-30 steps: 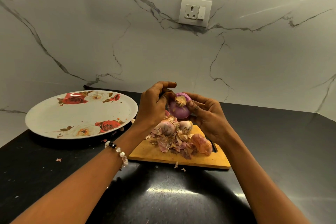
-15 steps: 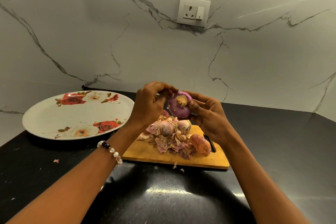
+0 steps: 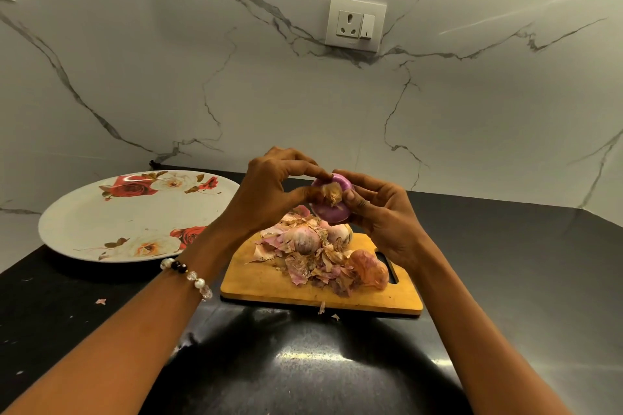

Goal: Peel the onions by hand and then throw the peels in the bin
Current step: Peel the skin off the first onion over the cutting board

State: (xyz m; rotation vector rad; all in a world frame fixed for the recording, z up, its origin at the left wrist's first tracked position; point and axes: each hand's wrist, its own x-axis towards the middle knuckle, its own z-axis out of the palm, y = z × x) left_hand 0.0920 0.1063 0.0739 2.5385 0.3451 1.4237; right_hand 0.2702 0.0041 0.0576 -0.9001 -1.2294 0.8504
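Both hands have dropped a little toward the board since a moment ago, and the left thumb and fingers have closed in on the dry tuft that they were only near before. At this moment the right hand (image 3: pixel 381 216) cups the purple onion (image 3: pixel 332 202) from the right, fingers curled round it. That onion sits up in the air above the cutting board (image 3: pixel 269 283), between the two hands. Its dry brown end points toward the camera, so its long axis runs from front to back. The left hand (image 3: pixel 269 192) touches it from the left and pinches the dry skin at that end. A bead bracelet (image 3: pixel 187 276) is on the left wrist.

Below, on the board, lie more onions (image 3: pixel 305 239) in a pile of peels (image 3: pixel 313 268). A flowered plate (image 3: pixel 111 222) rests on the black counter (image 3: pixel 505 280), to the left of the board.
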